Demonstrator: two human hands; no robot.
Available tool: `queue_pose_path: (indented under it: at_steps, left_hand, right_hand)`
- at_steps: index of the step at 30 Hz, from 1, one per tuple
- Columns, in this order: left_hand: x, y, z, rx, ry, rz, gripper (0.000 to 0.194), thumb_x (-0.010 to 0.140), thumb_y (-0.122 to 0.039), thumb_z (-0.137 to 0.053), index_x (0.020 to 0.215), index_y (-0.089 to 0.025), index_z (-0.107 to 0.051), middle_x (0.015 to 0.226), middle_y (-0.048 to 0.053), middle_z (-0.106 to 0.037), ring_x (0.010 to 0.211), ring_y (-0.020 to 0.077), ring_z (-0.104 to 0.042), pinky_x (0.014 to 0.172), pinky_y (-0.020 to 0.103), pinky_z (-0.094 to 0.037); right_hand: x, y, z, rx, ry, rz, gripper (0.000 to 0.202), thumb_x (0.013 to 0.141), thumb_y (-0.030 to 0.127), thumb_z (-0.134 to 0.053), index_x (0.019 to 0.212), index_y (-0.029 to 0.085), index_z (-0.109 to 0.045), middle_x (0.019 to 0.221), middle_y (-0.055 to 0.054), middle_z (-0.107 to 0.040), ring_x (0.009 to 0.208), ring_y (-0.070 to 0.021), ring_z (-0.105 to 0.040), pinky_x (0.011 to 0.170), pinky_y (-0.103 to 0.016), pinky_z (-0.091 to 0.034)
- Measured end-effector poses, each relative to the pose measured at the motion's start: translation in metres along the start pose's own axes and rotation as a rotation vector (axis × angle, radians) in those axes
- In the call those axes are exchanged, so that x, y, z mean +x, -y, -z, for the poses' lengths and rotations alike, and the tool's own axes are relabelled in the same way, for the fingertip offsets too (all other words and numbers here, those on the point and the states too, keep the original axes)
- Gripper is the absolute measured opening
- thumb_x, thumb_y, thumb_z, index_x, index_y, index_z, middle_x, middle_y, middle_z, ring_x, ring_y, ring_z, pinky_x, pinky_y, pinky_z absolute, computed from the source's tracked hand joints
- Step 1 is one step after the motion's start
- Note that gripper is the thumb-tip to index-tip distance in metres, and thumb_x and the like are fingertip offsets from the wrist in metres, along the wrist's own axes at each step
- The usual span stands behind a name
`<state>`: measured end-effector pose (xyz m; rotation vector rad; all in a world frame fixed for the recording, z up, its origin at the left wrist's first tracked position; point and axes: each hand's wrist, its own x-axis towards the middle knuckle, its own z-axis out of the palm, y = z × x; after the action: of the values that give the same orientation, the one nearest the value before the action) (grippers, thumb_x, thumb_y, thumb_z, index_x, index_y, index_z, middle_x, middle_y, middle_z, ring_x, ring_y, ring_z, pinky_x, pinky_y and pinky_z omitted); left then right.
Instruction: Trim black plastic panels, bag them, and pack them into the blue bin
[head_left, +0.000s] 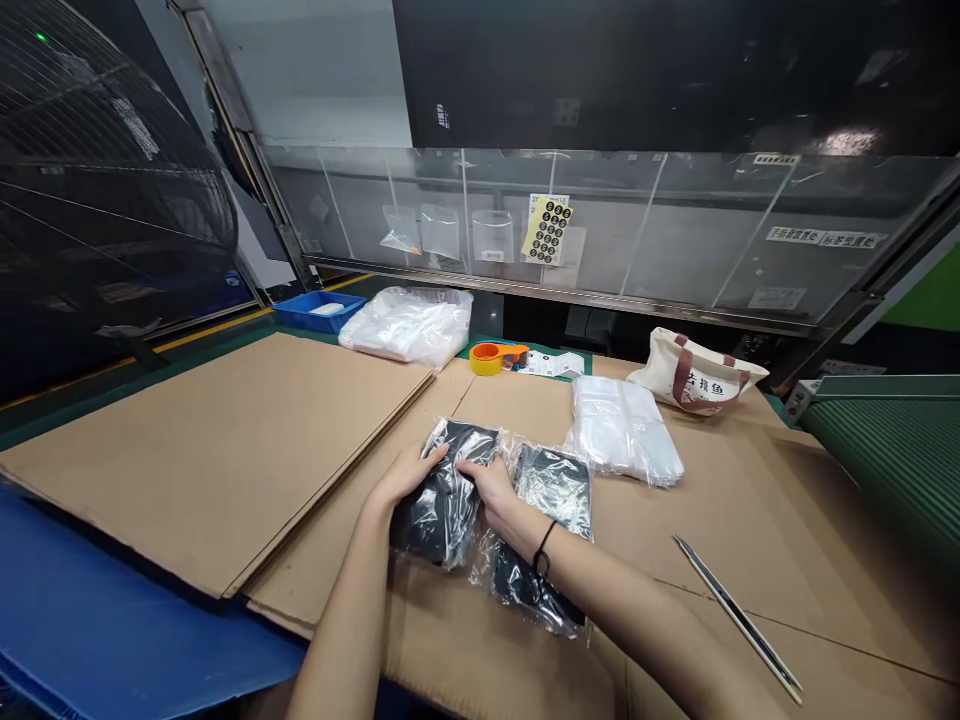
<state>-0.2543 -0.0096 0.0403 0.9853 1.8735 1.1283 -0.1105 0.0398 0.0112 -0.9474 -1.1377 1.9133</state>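
Both my hands are on a black item in a clear plastic bag [435,515], near the middle of the cardboard-covered table. My left hand [409,472] grips its left edge, thumb lying across the top face. On the other edge, my right hand [491,485] has its thumb pressed on the plastic and its fingers tucked out of sight. A second black item in a clear bag [551,490] lies just right of the first, partly under my right wrist. What the black items are cannot be made out through the shiny plastic.
Large cardboard sheets [225,440] lie at left. Behind are a blue tray [300,312], a bundle of plastic bags [409,325] and a tape dispenser [495,357]. At right are stacked clear bags [624,428], a cloth bag [694,375], a thin stick-like tool [739,615] and a green conveyor [900,430].
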Motion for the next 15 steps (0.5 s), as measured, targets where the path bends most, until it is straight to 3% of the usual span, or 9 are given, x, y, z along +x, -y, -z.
queue_pose_path:
  at_steps: [3,6,11,15]
  left_hand:
    - [-0.012,0.006,0.001,-0.071,-0.074,-0.005,0.078,0.061,-0.071,-0.066,0.107,-0.009,-0.060,0.108,0.018,-0.069,0.102,0.0324,-0.065,0.085,0.038,-0.051]
    - [-0.027,0.005,0.002,-0.176,-0.106,-0.080,0.077,0.069,-0.071,-0.061,0.114,-0.010,-0.057,0.111,0.018,-0.067,0.103,0.0314,-0.065,0.085,0.038,-0.053]
    - [-0.057,0.013,0.006,-0.312,-0.301,-0.387,0.084,0.061,-0.069,-0.072,0.123,-0.017,-0.050,0.124,0.013,-0.062,0.118,0.0312,-0.057,0.101,0.041,-0.046]
    - [-0.081,0.028,0.007,-0.309,-0.193,-0.330,0.091,0.051,-0.061,-0.082,0.124,-0.017,-0.050,0.121,0.013,-0.065,0.117,0.0341,-0.058,0.102,0.047,-0.046]
  right_hand:
    - [-0.002,0.006,-0.008,0.021,0.036,-0.062,0.041,0.051,0.035,-0.082,0.080,0.016,-0.061,0.077,-0.008,-0.071,0.078,-0.0264,-0.068,0.076,-0.040,-0.054]
    - [-0.014,0.017,-0.013,0.064,0.113,-0.019,0.050,0.049,0.032,-0.084,0.092,0.017,-0.062,0.093,-0.008,-0.072,0.089,-0.0261,-0.068,0.086,-0.040,-0.052]
    - [-0.036,0.024,-0.006,-0.071,0.276,0.286,0.080,0.056,0.036,-0.084,0.127,0.023,-0.052,0.129,-0.007,-0.059,0.125,-0.0265,-0.050,0.108,-0.040,-0.037]
    - [-0.040,0.021,0.011,-0.336,0.405,0.401,0.114,0.050,0.040,-0.089,0.146,0.024,-0.030,0.143,-0.010,-0.043,0.138,-0.0297,-0.033,0.115,-0.045,-0.025]
